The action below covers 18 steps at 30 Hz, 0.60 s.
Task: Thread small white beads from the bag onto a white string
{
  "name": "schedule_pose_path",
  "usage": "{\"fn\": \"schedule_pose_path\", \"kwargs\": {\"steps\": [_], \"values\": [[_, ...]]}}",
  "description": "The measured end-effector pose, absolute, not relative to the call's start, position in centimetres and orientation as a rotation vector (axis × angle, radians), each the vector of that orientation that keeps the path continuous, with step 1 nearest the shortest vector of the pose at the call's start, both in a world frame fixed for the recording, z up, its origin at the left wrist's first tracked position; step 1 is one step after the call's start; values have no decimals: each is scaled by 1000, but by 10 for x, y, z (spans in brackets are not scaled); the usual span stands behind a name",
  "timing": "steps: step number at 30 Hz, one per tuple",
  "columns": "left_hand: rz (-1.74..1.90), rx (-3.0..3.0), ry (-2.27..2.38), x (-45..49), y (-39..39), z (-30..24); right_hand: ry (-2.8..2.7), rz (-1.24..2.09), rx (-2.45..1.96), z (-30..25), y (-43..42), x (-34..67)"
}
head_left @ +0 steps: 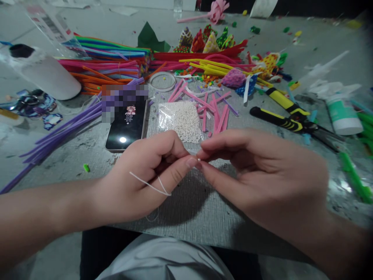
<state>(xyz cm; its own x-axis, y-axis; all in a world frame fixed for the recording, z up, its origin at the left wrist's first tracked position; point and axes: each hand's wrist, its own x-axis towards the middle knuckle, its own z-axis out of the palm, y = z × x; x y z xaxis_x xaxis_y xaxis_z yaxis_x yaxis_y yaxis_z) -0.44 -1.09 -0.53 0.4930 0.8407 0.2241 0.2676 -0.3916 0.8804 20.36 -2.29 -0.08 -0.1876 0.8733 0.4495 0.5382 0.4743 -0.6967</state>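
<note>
Above the near part of the table, my left hand (151,175) and my right hand (268,175) meet fingertip to fingertip, both closed in a pinch. A tiny white bead (199,159) shows between the thumb and finger of my right hand. White thread (150,185) loops over my left hand and thumb; its end at the pinched fingertips is too small to make out. Just beyond my hands lies a clear bag of white beads (185,122). Pink fuzzy strips (215,111) are scattered beside the bag.
A phone (128,124) lies left of the bag, near purple pipe cleaners (58,132). A white bottle (46,72) leans at the left. Yellow-black pliers (285,120) and a white tub (345,114) are at the right. Bundled coloured pipe cleaners (107,68) lie behind.
</note>
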Motion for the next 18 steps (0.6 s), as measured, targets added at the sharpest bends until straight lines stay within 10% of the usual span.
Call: {"fn": "schedule_pose_path", "kwargs": {"steps": [18], "values": [[743,1337,984,1,-10,6,-1995,208,-1263,4,-24,212]]}}
